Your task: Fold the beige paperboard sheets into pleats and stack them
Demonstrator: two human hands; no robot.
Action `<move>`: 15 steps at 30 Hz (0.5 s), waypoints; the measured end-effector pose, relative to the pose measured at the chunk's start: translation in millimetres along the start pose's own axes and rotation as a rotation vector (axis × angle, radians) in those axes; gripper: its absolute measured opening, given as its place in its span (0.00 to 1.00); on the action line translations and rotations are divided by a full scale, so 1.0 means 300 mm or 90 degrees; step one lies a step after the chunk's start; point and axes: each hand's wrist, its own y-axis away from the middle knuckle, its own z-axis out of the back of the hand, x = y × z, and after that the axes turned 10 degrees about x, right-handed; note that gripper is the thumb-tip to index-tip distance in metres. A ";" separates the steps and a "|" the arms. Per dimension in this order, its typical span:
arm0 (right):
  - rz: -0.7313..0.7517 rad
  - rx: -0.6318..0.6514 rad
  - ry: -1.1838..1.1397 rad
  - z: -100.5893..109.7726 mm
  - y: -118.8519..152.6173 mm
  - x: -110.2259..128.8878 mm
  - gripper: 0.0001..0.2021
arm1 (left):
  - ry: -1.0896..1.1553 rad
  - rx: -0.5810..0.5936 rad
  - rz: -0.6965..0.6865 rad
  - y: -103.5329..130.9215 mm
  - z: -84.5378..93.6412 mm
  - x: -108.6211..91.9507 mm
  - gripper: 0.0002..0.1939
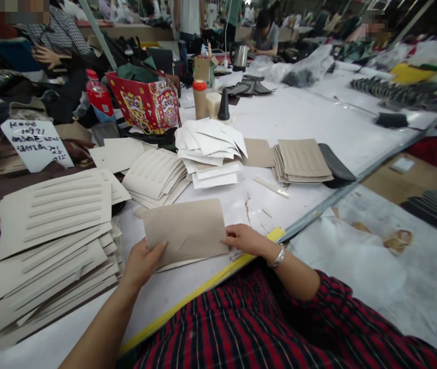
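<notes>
A flat beige panel (187, 228), plain and rectangular, is held just over the table's front edge. My left hand (143, 261) pinches its lower left side, thumb on top. On its right edge, my right hand (241, 238) grips with the fingers closed. A paler layer peeks out beneath the panel's lower edge. To the left lies a large fanned stack of cream panels with raised ribs (64, 205). Behind the held panel are a smaller ribbed cream stack (152, 174) and a pile of white sheets (208, 143).
Beige ribbed panels (303, 159) lie stacked at the right on a dark curved piece (337, 166). Farther back stand a red patterned box (145, 105), a red-capped bottle (99, 97), a black cone (224, 105) and an orange-lidded cup (200, 100). Yellow tape (203, 292) runs along the table edge.
</notes>
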 end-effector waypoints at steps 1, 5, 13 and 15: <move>-0.004 0.003 0.030 0.008 -0.007 -0.001 0.12 | 0.022 0.004 0.013 -0.003 -0.002 0.006 0.20; -0.040 0.042 0.082 0.034 -0.037 -0.004 0.12 | 0.074 0.028 0.042 -0.012 -0.018 0.029 0.19; -0.044 0.072 0.159 0.041 -0.046 -0.003 0.10 | 0.072 0.031 0.069 -0.016 -0.026 0.031 0.15; -0.046 0.076 0.172 0.038 -0.042 -0.001 0.10 | 0.066 0.031 0.078 -0.017 -0.029 0.031 0.15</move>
